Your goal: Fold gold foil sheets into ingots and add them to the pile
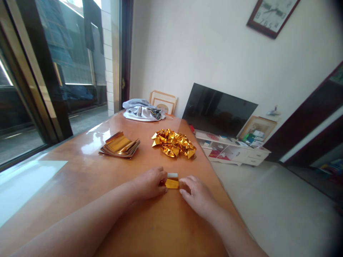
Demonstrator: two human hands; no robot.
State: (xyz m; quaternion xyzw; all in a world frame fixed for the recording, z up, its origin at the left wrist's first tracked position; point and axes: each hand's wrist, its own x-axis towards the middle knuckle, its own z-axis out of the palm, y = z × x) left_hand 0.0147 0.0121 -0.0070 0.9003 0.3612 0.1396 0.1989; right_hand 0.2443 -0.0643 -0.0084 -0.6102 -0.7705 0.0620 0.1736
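A small folded piece of gold foil point(172, 182) with a white strip along its far edge lies on the orange-brown wooden table point(80, 167). My left hand point(148, 184) presses its fingers against the foil's left side. My right hand point(195, 194) has its fingertips at the foil's right side. The hands partly hide the foil's ends. Farther away lie a flat stack of gold foil sheets point(119, 145) and a crumpled heap of gold foil point(173, 143), both out of reach of my fingertips.
A folded grey cloth point(142, 110) lies at the table's far end. Past the right table edge stand a dark television point(218, 110) and a low white cabinet point(230, 150) holding assorted items. Framed pictures point(163, 101) lean behind the table. Glass doors point(32, 89) run along the left.
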